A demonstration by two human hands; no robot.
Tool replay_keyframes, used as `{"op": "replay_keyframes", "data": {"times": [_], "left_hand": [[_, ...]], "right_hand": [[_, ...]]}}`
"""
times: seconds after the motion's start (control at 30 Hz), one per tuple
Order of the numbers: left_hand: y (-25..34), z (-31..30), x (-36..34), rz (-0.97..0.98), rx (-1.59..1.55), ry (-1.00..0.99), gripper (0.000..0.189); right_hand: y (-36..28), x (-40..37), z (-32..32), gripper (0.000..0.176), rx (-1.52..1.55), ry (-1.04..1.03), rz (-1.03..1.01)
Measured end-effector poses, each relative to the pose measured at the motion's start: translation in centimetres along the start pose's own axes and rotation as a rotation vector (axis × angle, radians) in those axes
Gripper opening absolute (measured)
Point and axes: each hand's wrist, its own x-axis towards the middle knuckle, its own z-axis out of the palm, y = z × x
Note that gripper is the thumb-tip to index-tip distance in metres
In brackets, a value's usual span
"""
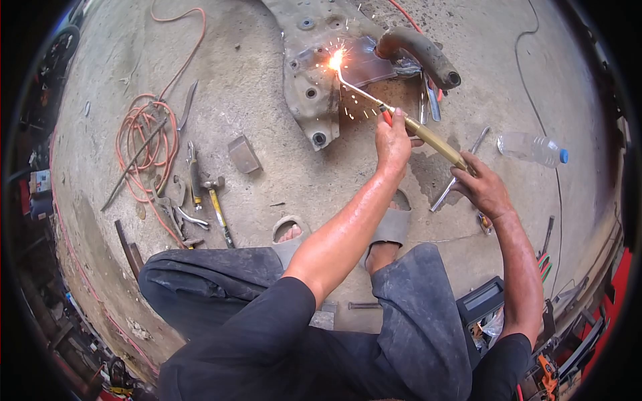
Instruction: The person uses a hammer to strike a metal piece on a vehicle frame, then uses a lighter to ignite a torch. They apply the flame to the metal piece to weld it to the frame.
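Note:
A brass gas torch [431,138] runs diagonally across the middle, both hands closed around it. My left hand [393,144] grips its front end near the valve, thumb on top. Farther back, my right hand [485,188] wraps the rear of the handle. The torch's thin bent tip touches or nearly touches a grey metal vehicle part [311,73], where a bright orange flame [336,60] throws sparks. A darker metal plate [364,60] lies against the part beside the flame. From its right side sticks out a thick curved tube [424,55].
At left on the concrete lie a coiled orange hose [144,144], a hammer [217,207], locking pliers [175,207] and a metal block [244,155]. A plastic bottle [531,148] and a metal rod [461,170] lie at right. An open toolbox [483,301] stands beside my right knee.

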Motion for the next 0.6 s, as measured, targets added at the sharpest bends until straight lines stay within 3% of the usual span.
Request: {"op": "replay_keyframes", "data": {"times": [0.6], "left_hand": [[0.35,0.31,0.14,0.002,0.002,0.012,0.028]], "right_hand": [[0.22,0.16,0.16,0.037,-0.01,0.006,0.004]]}}
